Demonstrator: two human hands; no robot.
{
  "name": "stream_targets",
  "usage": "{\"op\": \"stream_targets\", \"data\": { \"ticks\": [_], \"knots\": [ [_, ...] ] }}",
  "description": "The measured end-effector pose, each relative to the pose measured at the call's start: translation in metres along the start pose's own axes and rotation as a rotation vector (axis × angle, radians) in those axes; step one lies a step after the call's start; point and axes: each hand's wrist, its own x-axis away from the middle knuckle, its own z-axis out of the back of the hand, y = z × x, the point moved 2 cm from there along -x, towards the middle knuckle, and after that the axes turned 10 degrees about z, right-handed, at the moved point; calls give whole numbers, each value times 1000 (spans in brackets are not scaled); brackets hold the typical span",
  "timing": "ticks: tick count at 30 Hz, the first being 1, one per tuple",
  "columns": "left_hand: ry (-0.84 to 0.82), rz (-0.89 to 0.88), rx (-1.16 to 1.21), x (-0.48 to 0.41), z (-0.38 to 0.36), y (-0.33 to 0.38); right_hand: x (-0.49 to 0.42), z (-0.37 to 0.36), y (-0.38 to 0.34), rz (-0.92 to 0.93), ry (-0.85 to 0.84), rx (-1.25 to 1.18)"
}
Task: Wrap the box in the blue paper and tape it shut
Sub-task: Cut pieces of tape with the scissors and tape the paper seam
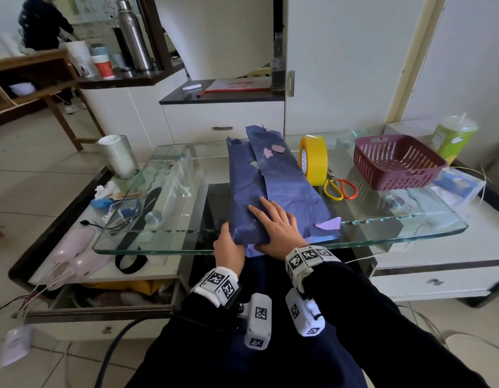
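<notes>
We see the box (273,177), covered in creased blue paper (242,175), lying lengthwise on the glass counter (410,228), its near end at the front edge. The right grip (276,231) lies flat on top, fingers spread. The left grip (228,247) clasps the near left corner, thumb up the side, fingers hidden underneath. 1 yellow tape roll (314,159) stands just right of the box, beside scissors (340,189).
</notes>
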Motion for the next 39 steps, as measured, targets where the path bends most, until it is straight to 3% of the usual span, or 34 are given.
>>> {"op": "stream_targets", "data": {
  "ticks": [10, 20, 24, 29, 39],
  "knots": [
    [-113, -300, -452, 3, -17, 7, 9, 13, 18, 6, -15, 146],
    [-127, -550, -549, -4, -21, 11, 10, 3, 31, -8, -71, 140],
    [-174, -552, -602, -7, -17, 11, 8, 6, 29, -68, -104, -83],
    [-156, -556, -626, -7, -24, 13, 9, 7, 30, -173, 3, -252],
    [-146, -538, -520, -9, -4, -1, 15, -1, 22, -153, 79, -129]
  ]
}}
